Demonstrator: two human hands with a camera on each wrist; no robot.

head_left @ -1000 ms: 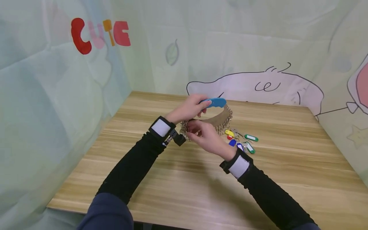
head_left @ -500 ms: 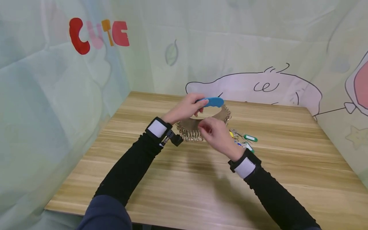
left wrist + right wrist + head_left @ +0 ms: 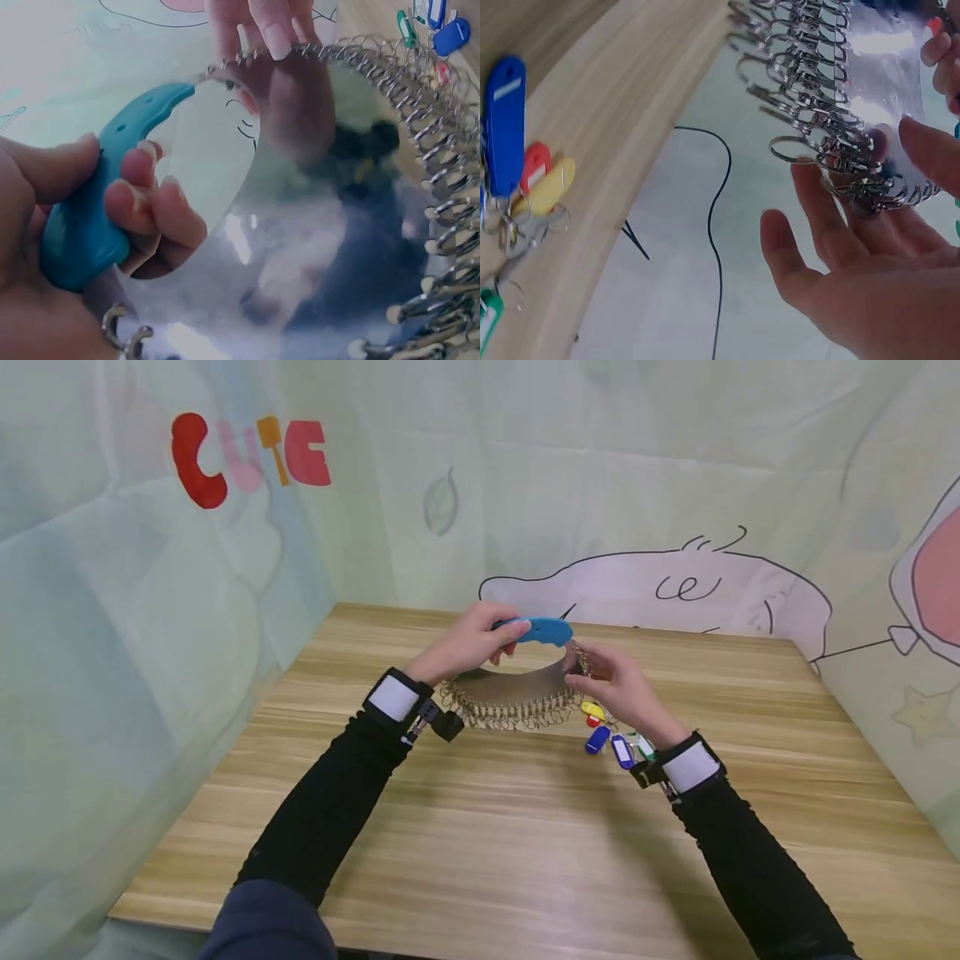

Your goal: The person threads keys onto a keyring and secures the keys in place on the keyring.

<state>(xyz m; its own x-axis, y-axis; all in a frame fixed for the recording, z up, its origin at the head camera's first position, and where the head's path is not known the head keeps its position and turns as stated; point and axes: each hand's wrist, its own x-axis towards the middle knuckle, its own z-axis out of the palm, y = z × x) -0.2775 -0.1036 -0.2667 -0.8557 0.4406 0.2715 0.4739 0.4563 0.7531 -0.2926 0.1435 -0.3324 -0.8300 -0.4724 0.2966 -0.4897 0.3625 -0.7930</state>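
A large key ring, a shiny curved metal plate (image 3: 517, 687) with a blue grip (image 3: 547, 631), is held up over the table. Small metal hooks (image 3: 810, 75) line its outer edge. My left hand (image 3: 472, 642) grips the blue handle, fingers curled through the opening, as the left wrist view shows. At the plate's far right end is my right hand (image 3: 621, 692), its thumb on the face and fingers behind the hooks. Just below this hand lie key tags: a yellow one (image 3: 593, 711), a blue one (image 3: 597, 741) and another blue one (image 3: 622, 752).
A wooden table (image 3: 480, 843) spreads under both hands. Printed fabric walls (image 3: 637, 485) stand along its back and left side. Keys (image 3: 526, 232) lie with the tags, among them red (image 3: 536, 166) and green (image 3: 489, 319) ones.
My right hand has moved right along the plate, from its left part to its right end, uncovering the front row of hooks. The left hand keeps its grip on the handle.
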